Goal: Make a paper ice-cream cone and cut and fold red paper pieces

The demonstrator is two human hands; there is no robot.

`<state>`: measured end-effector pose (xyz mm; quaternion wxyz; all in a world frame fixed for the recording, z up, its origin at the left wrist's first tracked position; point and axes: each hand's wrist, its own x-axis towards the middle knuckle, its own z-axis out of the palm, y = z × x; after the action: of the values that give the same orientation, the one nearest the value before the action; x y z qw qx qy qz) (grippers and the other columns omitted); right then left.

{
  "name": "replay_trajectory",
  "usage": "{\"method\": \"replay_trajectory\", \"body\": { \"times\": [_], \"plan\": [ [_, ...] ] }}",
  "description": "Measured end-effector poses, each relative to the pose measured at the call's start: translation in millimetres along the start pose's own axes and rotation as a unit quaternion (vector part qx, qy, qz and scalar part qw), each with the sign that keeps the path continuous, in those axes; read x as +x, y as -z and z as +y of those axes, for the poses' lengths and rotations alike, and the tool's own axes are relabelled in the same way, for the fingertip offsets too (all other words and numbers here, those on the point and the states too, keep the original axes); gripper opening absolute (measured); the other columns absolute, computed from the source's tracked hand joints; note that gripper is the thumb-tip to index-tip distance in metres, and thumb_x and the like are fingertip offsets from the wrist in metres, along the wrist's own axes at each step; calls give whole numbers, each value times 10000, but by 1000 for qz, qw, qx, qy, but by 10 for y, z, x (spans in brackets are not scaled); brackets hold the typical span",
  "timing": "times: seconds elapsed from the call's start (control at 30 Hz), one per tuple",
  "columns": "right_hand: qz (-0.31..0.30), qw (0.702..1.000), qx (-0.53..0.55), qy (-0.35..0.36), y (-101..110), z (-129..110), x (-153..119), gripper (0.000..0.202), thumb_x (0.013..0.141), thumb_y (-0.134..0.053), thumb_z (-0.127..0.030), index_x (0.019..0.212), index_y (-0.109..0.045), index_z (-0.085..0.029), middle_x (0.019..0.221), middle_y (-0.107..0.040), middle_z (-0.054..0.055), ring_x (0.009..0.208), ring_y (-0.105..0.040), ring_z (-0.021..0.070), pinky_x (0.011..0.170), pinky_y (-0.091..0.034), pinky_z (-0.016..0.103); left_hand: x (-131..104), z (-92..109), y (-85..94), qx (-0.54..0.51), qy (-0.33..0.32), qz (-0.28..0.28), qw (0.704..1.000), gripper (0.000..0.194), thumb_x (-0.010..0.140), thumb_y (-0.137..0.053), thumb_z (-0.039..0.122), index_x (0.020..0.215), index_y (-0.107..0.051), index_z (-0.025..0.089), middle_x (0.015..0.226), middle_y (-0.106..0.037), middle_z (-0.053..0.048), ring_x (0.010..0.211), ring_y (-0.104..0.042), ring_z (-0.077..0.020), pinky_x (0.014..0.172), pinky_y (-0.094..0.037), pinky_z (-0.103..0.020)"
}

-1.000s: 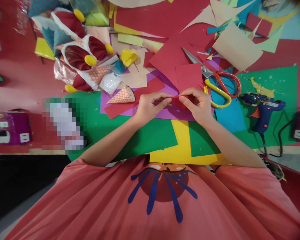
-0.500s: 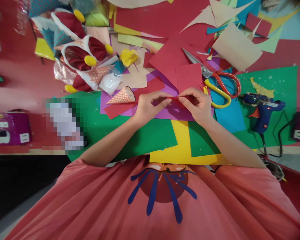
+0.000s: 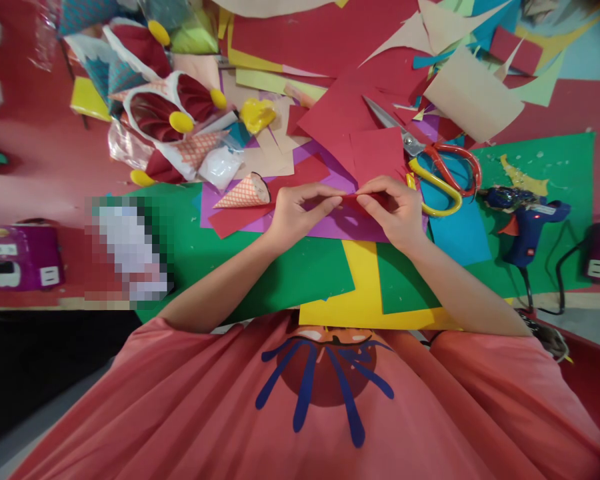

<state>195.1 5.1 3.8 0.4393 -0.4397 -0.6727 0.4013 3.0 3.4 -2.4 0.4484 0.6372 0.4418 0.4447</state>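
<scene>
Between the fingertips of both hands is a small piece of red paper [image 3: 350, 199], seen almost edge-on. My left hand [image 3: 296, 212] pinches its left end, thumb against fingers. At the other end my right hand [image 3: 399, 208] pinches it in the same way and hides part of it. Both hands hover over a purple sheet [image 3: 325, 230]. A checked paper cone [image 3: 245, 192] lies just left of my left hand. Beyond my right hand is a square of red paper [image 3: 377, 153], with scissors [image 3: 437, 167] lying beside it, red and yellow handles toward me.
A blue glue gun [image 3: 523, 227] with a cord rests at the right on a green sheet [image 3: 575, 173]. Finished-looking cone pieces with yellow knobs [image 3: 155, 113] pile up at the back left. Paper scraps [image 3: 473, 93] cover the back. A purple power socket box [image 3: 23, 257] sits far left.
Hardly anything differs. Both hands keep their place, with the fingertips shifting very slightly on the red paper.
</scene>
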Motion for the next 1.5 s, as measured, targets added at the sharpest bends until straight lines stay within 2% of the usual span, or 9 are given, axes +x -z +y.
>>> {"method": "replay_trajectory", "body": {
  "times": [0.23, 0.43, 0.67, 0.83, 0.97, 1.13, 1.37, 1.5],
  "plan": [
    [-8, 1000, 2, -6, -1, 7, -2, 106, 856, -625, -294, 799, -651, -209, 814, -705, 6, 794, -651, 139, 767, -517, 308, 2, 8, 3, 19, -4, -2, 1000, 281, 861, -611, 418, 776, -720, 174, 737, -748, -18, 645, -671, -87, 594, -527, -176],
    [-30, 1000, 2, 2, -24, -11, -15, 120, 850, -627, -288, 776, -648, -196, 770, -697, 7, 745, -640, 134, 720, -506, 291, 0, 10, -5, 70, -47, -30, 996, 225, 858, -617, 379, 808, -696, 175, 791, -753, -29, 718, -687, -98, 675, -532, -184],
    [-42, 999, -3, -16, -32, -37, -21, 138, 842, -635, -306, 762, -655, -194, 755, -702, 5, 723, -633, 130, 704, -496, 284, -8, 14, -8, 92, -39, -40, 994, 272, 878, -575, 392, 759, -685, 173, 708, -726, -3, 646, -649, -81, 639, -506, -182],
    [-49, 998, 19, -28, -32, -35, -13, 146, 841, -632, -297, 745, -651, -190, 732, -689, -4, 702, -618, 118, 690, -486, 270, -10, 13, -9, 96, -45, -47, 993, 226, 876, -565, 326, 760, -683, 171, 716, -724, -3, 649, -640, -80, 640, -496, -184],
    [-45, 998, 37, -31, -42, -38, -11, 150, 838, -640, -281, 724, -644, -183, 696, -668, -15, 671, -601, 106, 654, -472, 250, -15, 13, -20, 83, -44, -45, 995, 211, 871, -579, 314, 748, -672, 169, 697, -714, 4, 633, -637, -74, 623, -488, -173],
    [-29, 998, 52, -36, -48, -18, -7, 138, 849, -640, -302, 774, -649, -187, 744, -671, -13, 718, -606, 103, 698, -483, 249, -11, 9, -21, 74, -34, -12, 997, 229, 864, -600, 350, 737, -661, 169, 667, -698, 5, 624, -631, -70, 608, -489, -166],
    [6, 994, 78, -79, -18, 3, 31, 303, 796, -680, -473, 711, -616, -190, 660, -589, -28, 612, -519, 84, 601, -455, 235, -7, 0, -20, 23, -18, 15, 999, 236, 861, -608, 362, 722, -626, 171, 652, -675, 11, 602, -630, -60, 573, -495, -151],
    [7, 988, 107, -109, -1, -20, 47, 362, 758, -698, -527, 682, -598, -188, 619, -540, -40, 555, -466, 70, 531, -414, 219, -8, -8, -22, -32, 20, 1, 999, 239, 878, -574, 350, 723, -582, 168, 622, -646, 17, 566, -634, -58, 543, -491, -149]
  ]
}}
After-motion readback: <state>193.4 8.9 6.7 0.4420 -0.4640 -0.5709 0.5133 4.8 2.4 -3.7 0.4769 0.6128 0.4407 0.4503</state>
